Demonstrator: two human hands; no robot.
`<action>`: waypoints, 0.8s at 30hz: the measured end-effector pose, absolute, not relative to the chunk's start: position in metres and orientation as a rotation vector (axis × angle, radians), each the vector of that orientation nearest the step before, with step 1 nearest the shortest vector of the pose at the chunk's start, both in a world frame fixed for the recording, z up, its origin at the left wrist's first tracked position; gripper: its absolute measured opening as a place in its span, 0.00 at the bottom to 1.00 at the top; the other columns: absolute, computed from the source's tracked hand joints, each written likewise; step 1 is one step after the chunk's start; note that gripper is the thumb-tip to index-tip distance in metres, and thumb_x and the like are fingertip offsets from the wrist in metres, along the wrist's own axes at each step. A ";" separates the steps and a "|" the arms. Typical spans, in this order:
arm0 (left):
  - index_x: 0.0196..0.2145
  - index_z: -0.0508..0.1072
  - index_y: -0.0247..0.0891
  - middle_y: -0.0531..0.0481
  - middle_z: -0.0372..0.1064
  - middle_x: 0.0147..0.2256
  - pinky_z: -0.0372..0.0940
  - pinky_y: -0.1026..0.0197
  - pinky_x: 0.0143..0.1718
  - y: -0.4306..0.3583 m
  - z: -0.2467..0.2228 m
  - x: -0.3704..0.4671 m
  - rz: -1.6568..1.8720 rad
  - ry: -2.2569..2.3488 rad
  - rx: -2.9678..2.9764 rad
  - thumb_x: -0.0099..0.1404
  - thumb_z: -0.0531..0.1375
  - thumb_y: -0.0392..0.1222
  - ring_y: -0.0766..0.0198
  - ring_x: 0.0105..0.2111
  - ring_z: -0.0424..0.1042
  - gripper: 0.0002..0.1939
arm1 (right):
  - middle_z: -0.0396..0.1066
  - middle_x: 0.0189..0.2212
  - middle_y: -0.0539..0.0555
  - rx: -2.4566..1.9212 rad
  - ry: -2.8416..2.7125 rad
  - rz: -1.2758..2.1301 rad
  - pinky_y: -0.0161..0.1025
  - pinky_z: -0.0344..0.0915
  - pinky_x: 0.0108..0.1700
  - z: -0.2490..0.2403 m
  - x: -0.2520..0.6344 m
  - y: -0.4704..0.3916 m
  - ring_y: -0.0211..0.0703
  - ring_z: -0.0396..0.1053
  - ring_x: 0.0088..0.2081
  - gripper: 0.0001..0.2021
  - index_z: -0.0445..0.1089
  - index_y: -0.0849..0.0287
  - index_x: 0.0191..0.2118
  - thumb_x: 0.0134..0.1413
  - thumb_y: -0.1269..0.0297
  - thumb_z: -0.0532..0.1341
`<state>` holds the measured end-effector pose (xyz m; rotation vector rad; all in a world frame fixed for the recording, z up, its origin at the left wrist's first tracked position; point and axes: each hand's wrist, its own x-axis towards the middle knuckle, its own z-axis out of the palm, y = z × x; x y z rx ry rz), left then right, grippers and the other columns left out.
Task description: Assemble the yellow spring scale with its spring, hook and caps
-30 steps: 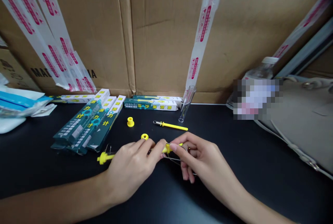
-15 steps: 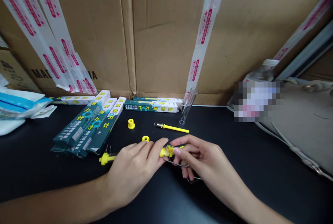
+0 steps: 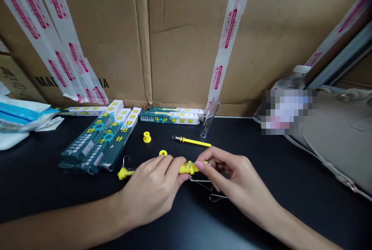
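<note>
My left hand is closed round the middle of a yellow tube piece, whose yellow end cap sticks out on the left with a metal hook. At the tube's right end, my right hand pinches a bent metal wire between thumb and index finger. Behind my left hand lies a small yellow ring, partly covered. A flanged yellow cap stands farther back. Right of it is a thin yellow rod with a spring at one end. Another metal wire lies below my right hand.
Green and white boxes are stacked at the left, with more boxes by the cardboard wall. A clear tube leans there. A plastic bottle and a grey bag stand right; a blue-white packet lies left.
The left end of the yellow piece has moved slightly right and up. My right fingers have shifted on the wire, which now points more to the right.
</note>
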<state>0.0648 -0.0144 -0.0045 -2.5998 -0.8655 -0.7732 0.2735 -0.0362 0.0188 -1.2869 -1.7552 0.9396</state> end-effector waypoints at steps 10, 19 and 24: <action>0.48 0.64 0.34 0.43 0.76 0.37 0.75 0.51 0.28 -0.014 0.002 0.064 -0.783 -0.886 -2.678 0.73 0.46 0.34 0.52 0.33 0.79 0.11 | 0.70 0.25 0.45 -1.155 -1.922 0.589 0.30 0.61 0.27 0.020 0.271 -0.044 0.33 0.65 0.23 0.07 0.69 0.56 0.39 0.68 0.62 0.56; 0.47 0.66 0.34 0.44 0.77 0.36 0.74 0.53 0.29 -0.012 -0.001 0.063 -0.767 -0.865 -2.695 0.74 0.45 0.33 0.53 0.33 0.79 0.12 | 0.73 0.27 0.45 -1.101 -1.961 0.508 0.27 0.62 0.28 0.012 0.267 -0.044 0.30 0.69 0.24 0.04 0.68 0.57 0.40 0.68 0.68 0.56; 0.45 0.67 0.34 0.46 0.77 0.33 0.70 0.55 0.27 -0.011 0.000 0.062 -0.772 -0.828 -2.666 0.74 0.44 0.33 0.56 0.29 0.78 0.12 | 0.72 0.26 0.44 -1.103 -1.966 0.495 0.26 0.62 0.28 0.012 0.267 -0.044 0.30 0.68 0.24 0.04 0.67 0.57 0.39 0.68 0.68 0.56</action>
